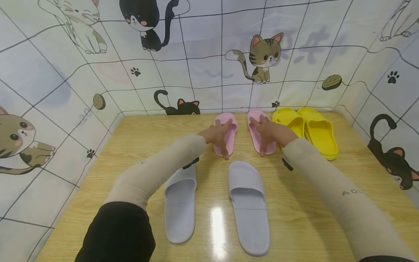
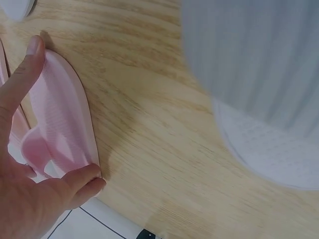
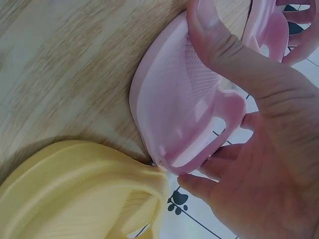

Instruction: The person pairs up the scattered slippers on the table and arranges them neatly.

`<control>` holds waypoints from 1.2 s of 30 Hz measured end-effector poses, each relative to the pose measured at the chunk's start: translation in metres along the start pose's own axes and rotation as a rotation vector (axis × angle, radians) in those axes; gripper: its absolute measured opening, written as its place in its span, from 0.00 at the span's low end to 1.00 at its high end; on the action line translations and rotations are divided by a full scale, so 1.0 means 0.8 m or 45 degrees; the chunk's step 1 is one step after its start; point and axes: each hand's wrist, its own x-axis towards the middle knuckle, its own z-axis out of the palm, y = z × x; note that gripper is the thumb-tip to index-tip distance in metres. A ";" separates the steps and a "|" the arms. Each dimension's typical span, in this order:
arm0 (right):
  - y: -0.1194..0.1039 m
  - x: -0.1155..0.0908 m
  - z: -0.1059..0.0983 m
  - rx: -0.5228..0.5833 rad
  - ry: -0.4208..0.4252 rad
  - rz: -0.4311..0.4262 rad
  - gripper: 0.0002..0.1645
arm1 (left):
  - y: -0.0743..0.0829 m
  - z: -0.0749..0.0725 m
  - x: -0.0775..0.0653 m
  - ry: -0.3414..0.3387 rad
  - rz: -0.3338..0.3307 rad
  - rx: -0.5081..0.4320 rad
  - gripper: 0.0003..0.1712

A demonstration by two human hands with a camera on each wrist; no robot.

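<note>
Two pink slippers stand side by side at the back of the wooden surface. My left hand [image 1: 219,135] spans the left pink slipper [image 2: 70,114], thumb at its heel end and fingertips at the edge near the toe. Over the right pink slipper [image 3: 167,94], my right hand [image 1: 269,131] has its thumb on the heel rim and its fingers around the toe and strap end. In the right wrist view, a yellow clog [image 3: 75,184] lies right beside that slipper's toe end.
Nearer to me lie two pale grey slippers, a left one [image 1: 179,214] and a right one [image 1: 251,218], set apart. A pair of yellow clogs [image 1: 322,136] stands at the back right. Cat-patterned tile sheeting [image 1: 203,76] walls the wooden tabletop [image 1: 147,131] at the back and sides.
</note>
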 end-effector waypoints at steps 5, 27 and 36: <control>0.002 0.006 0.002 -0.001 0.012 0.000 0.90 | 0.004 0.002 0.003 0.019 -0.002 0.010 0.89; -0.004 -0.002 0.002 0.034 0.007 0.015 0.87 | 0.027 0.004 0.013 -0.006 -0.056 0.038 0.89; -0.002 0.004 0.003 0.019 0.013 0.014 0.89 | 0.034 0.002 0.014 0.003 -0.044 0.059 0.89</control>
